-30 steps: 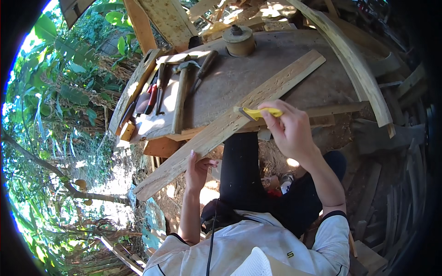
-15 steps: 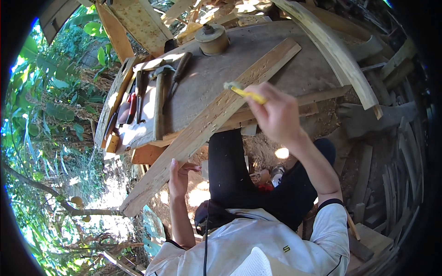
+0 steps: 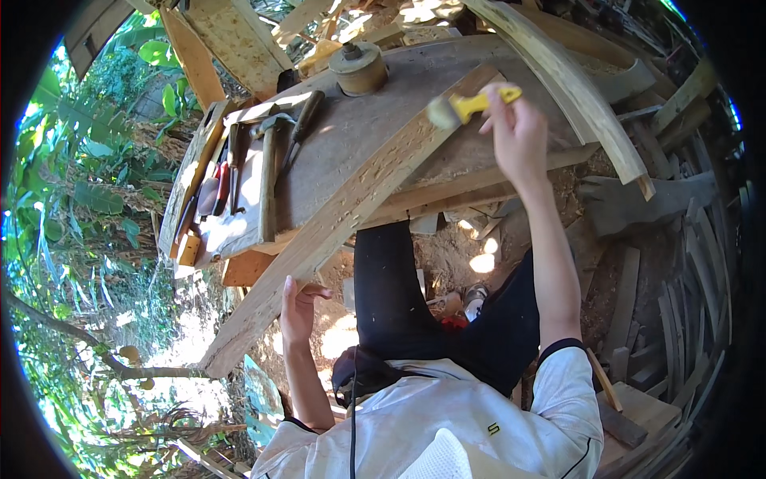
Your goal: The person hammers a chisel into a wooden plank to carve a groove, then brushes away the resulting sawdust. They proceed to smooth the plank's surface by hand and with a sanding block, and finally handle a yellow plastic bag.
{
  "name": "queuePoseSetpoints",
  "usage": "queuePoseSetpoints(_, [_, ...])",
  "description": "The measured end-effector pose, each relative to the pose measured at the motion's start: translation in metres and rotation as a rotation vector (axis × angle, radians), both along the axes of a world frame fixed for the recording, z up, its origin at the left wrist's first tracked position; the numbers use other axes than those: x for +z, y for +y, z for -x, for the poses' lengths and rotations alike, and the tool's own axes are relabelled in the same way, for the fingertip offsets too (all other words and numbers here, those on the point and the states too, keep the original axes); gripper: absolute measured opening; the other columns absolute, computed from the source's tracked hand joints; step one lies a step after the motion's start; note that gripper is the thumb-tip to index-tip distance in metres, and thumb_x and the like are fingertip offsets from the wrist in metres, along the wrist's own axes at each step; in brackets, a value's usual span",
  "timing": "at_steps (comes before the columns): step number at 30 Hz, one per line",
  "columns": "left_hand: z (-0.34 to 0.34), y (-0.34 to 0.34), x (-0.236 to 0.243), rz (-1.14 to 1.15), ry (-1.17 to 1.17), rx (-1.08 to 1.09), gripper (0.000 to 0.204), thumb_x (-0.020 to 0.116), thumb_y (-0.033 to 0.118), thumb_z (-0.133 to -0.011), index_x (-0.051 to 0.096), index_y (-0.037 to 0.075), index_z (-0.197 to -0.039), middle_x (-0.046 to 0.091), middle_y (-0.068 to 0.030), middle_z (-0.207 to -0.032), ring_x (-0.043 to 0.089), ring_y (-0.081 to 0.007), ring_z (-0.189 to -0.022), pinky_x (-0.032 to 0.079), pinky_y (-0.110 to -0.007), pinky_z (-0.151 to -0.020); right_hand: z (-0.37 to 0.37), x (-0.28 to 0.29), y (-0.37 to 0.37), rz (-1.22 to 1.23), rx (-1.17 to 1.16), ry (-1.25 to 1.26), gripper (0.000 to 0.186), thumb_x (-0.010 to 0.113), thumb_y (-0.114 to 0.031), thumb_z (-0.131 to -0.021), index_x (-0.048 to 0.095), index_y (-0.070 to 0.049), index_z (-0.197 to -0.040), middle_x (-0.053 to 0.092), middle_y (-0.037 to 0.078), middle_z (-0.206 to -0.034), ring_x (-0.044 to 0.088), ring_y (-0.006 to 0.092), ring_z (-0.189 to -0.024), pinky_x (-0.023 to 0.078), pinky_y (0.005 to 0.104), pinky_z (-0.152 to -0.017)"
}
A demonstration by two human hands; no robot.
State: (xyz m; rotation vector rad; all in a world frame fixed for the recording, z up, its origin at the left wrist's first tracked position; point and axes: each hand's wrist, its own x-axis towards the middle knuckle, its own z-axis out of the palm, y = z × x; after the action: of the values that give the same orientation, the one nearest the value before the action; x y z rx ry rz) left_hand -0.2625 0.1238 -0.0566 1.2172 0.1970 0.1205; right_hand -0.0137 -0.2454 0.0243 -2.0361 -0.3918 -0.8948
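A long wooden board (image 3: 343, 199) lies slantwise across the near edge of the workbench (image 3: 319, 152), its lower left end sticking out past the bench. Small notches or chips dot its upper face. My left hand (image 3: 298, 310) grips the near edge of the board toward that end, thumb at the edge and fingers partly hidden underneath. In my right hand (image 3: 520, 137) is a yellow-handled brush (image 3: 471, 104), held by the handle. Its pale bristles, blurred by motion, are over the upper part of the board; whether they touch it I cannot tell.
On the bench's left lie a hammer (image 3: 270, 176), a dark-handled tool (image 3: 306, 120) and a red-handled tool (image 3: 222, 188). A round wooden block (image 3: 359, 70) stands at the back. A long curved timber (image 3: 570, 96) crosses the right side. Wood strips (image 3: 678, 327) are piled farther right.
My right hand has moved up and to the right along the board with the brush, which now shows more fully. My left hand stays at the board's edge.
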Motion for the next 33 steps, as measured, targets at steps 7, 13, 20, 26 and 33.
queuePoseSetpoints(7, [0.006,0.011,-0.012,-0.011,-0.006,0.003,0.044,0.040,0.034,-0.108,0.055,-0.004,-0.125,0.069,-0.0169,-0.103,0.067,-0.0262,-0.066,0.056,-0.038,-0.066,0.038,-0.004,0.031,0.145,0.054,-0.051,0.029,0.050,-0.034,-0.106,0.070,-0.013,-0.106,0.072,0.002,-0.089,0.058,0.0088,-0.051,0.043,0.0242,-0.043])
queuePoseSetpoints(13, [0.001,-0.008,0.000,-0.150,-0.034,-0.023,0.051,0.041,0.040,-0.107,0.052,-0.004,-0.130,0.067,-0.0167,-0.096,0.066,-0.0257,-0.062,0.056,-0.037,-0.061,0.012,0.017,-0.011,-0.019,-0.092,0.075,0.025,0.055,-0.030,-0.104,0.071,-0.014,-0.113,0.074,0.003,-0.088,0.065,0.0109,-0.058,0.050,0.0270,-0.051])
queuePoseSetpoints(20, [0.007,-0.009,0.017,-0.402,-0.127,-0.130,0.058,0.042,0.046,-0.105,0.053,-0.005,-0.131,0.069,-0.0179,-0.083,0.069,-0.0258,-0.061,0.058,-0.037,-0.059,0.064,0.039,0.038,-0.075,0.384,0.029,0.023,0.054,-0.025,-0.104,0.070,-0.008,-0.105,0.071,0.004,-0.083,0.064,0.0107,-0.058,0.045,0.0234,-0.047])
queuePoseSetpoints(26, [-0.001,-0.034,0.057,-0.543,-0.304,-0.248,0.062,0.050,0.032,-0.105,0.030,-0.004,-0.152,0.070,-0.0181,-0.105,0.073,-0.0254,-0.073,0.055,-0.035,-0.077,0.031,0.061,0.001,0.239,-0.102,-0.018,0.022,0.055,-0.028,-0.103,0.066,-0.009,-0.103,0.070,0.003,-0.080,0.068,0.0160,-0.061,0.051,0.0294,-0.050])
queuePoseSetpoints(33, [-0.012,-0.052,0.043,-0.587,-0.302,-0.225,0.060,0.055,0.027,-0.102,0.035,-0.004,-0.150,0.073,-0.0182,-0.097,0.074,-0.0233,-0.076,0.055,-0.035,-0.081,0.157,0.085,0.107,0.368,0.530,-0.413,0.016,0.069,-0.024,-0.089,0.061,-0.011,-0.093,0.057,0.002,-0.082,0.060,0.0142,-0.060,0.049,0.0291,-0.052])
